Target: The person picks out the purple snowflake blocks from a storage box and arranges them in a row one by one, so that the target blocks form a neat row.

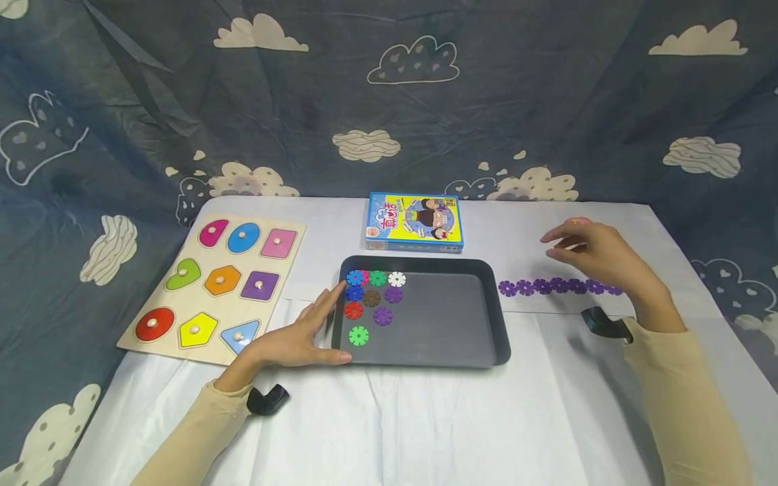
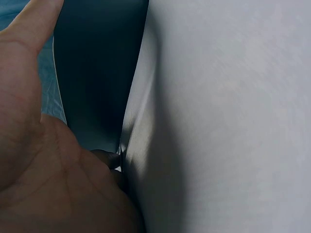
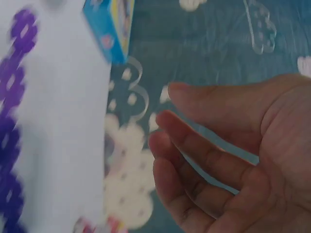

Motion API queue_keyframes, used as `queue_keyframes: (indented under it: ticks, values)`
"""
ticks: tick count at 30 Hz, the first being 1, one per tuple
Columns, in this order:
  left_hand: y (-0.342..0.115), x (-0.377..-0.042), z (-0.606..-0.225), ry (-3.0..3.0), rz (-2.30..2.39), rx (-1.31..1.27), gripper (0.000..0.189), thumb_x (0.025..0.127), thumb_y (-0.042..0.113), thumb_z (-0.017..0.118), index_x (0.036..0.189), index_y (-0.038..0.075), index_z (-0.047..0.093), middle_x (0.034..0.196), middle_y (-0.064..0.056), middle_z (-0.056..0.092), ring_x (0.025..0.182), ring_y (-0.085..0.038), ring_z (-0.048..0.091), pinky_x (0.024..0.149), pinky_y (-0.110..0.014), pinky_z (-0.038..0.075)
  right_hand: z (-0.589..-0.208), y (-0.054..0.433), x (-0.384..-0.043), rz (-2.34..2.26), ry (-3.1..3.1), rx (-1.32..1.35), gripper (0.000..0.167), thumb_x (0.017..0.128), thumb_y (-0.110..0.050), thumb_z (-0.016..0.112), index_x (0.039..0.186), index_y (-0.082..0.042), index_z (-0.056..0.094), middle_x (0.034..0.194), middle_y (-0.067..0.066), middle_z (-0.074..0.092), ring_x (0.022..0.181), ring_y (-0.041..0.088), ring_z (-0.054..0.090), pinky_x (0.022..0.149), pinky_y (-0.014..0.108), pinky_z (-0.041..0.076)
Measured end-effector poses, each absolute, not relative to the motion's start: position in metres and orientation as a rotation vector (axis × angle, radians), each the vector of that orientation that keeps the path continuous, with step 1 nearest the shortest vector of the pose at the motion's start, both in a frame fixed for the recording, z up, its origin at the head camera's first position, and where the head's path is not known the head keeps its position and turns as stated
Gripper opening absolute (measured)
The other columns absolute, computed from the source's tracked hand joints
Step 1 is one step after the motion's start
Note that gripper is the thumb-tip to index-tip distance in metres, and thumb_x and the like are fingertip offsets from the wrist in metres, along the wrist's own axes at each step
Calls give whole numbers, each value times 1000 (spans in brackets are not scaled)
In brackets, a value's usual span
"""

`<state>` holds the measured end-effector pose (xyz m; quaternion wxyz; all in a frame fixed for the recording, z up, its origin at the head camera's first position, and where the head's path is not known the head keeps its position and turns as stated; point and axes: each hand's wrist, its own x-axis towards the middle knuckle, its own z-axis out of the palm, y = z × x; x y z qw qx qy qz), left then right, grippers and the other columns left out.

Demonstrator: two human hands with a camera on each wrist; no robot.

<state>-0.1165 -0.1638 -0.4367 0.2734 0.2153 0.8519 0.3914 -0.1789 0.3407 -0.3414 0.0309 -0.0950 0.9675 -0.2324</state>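
Note:
My left hand (image 1: 298, 341) rests against the left side of a dark grey tray (image 1: 444, 324), its fingers straight along the rim and its thumb at the near corner. Several notched plastic discs lie in the tray's left part, among them a white disc (image 1: 397, 279), a brown disc (image 1: 371, 298), a red disc (image 1: 353, 310) and a bright green disc (image 1: 358, 335). Right of the tray runs a row of linked purple discs (image 1: 542, 286). Above its far end hovers my right hand (image 1: 598, 253), fingers loosely bent, thumb apart from them, nothing between them in the right wrist view.
Behind the tray lies a blue and yellow box (image 1: 415, 223). A wooden shape puzzle board (image 1: 225, 283) with knobbed pieces lies at the left. A small pink thing (image 1: 580, 221) shows partly behind my right hand. A dark cloud-patterned cloth (image 1: 413, 108) hangs behind the white-covered table.

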Motion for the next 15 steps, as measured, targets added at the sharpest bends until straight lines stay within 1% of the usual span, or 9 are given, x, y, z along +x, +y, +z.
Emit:
queue_keyframes:
  ticks: [3,5,9,12,15]
  values:
    - [-164,-117,-437,2297,1052,584,120,80,54,79,158,43,-11,170,-5,-10,155,-33,-13,117,-72,8,-331,321,-184,-710,2950,-397,27,92,-10,72,119,-5,70,119,18,68,105,36,67,94,56,53]
    - [-164,-117,-437,2299,1052,583,120,80,54,79,158,43,-11,170,-6,-10,155,-34,-13,117,-72,8,-325,308,-188,-678,2943,-462,26,92,-11,73,118,-8,71,116,16,71,103,35,68,92,55,55]
    - [-164,-116,-437,2298,1059,583,120,81,53,79,159,40,-10,170,-8,-9,155,-36,-13,116,-74,8,-318,283,-194,-631,2900,-628,26,89,-10,76,115,-9,72,111,12,73,99,30,70,89,51,57]
    - [-164,-116,-437,2295,1060,579,120,80,53,79,160,39,-10,170,-8,-8,155,-35,-13,116,-74,8,-315,264,-198,-612,2836,-739,26,88,-8,76,114,-8,73,113,11,73,98,28,70,87,49,59]
    - [-164,-117,-437,2294,1056,578,120,80,53,79,160,39,-10,170,-8,-9,155,-35,-13,116,-73,8,-311,243,-201,-551,2773,-817,26,89,-8,76,114,-8,73,116,12,72,101,29,70,87,48,59]
